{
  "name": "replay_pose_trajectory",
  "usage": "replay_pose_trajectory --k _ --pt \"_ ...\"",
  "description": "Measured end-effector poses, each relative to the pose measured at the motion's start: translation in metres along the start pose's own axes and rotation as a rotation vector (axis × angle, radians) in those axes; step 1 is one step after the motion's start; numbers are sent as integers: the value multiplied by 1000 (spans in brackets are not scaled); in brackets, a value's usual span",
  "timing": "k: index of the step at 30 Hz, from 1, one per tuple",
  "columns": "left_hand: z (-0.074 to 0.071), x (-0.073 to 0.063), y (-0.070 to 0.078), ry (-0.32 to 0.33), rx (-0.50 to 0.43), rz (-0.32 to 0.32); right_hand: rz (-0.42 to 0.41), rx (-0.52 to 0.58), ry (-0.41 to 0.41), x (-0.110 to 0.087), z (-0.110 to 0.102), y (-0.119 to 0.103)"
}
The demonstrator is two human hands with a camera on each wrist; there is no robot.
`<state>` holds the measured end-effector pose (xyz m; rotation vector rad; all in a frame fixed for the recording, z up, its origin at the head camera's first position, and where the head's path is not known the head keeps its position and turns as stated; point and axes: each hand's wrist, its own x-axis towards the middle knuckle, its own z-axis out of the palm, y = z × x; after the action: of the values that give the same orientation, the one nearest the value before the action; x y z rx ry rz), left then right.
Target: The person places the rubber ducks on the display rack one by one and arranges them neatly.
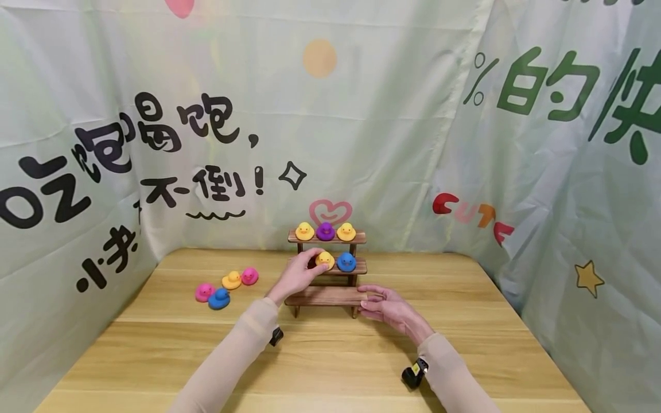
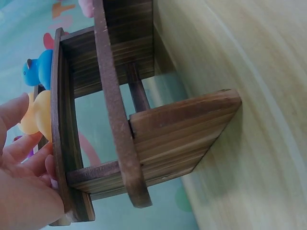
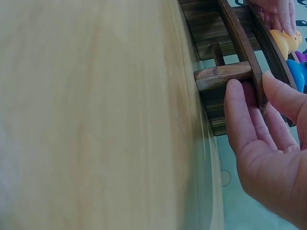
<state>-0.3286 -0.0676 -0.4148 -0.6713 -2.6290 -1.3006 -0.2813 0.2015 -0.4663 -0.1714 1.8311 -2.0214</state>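
Note:
A three-step wooden display stand (image 1: 325,296) stands on the table. My left hand (image 1: 296,275) pinches a yellow rubber duck (image 1: 325,260) at the middle step, thumb in front of it. Right beside that duck sits a blue rubber duck (image 1: 346,262). Along the top step are a yellow duck (image 1: 304,231), a purple duck (image 1: 326,231) and another yellow duck (image 1: 346,232). At the right end of the bottom step, my right hand (image 1: 395,312) holds the board. In the right wrist view its thumb (image 3: 283,93) lies over the board, with the other fingers beneath.
Left of the stand, a pink duck (image 1: 205,292), a blue duck (image 1: 219,299), an orange-yellow duck (image 1: 232,280) and a second pink duck (image 1: 250,276) lie grouped on the wooden table (image 1: 330,367). A printed cloth (image 1: 382,115) hangs behind and at both sides.

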Motion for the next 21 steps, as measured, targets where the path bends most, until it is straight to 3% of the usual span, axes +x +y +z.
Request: replay_pose_trajectory --k 21 --pt "0 -3 1 23 -1 -35 -2 -10 8 1 -1 0"
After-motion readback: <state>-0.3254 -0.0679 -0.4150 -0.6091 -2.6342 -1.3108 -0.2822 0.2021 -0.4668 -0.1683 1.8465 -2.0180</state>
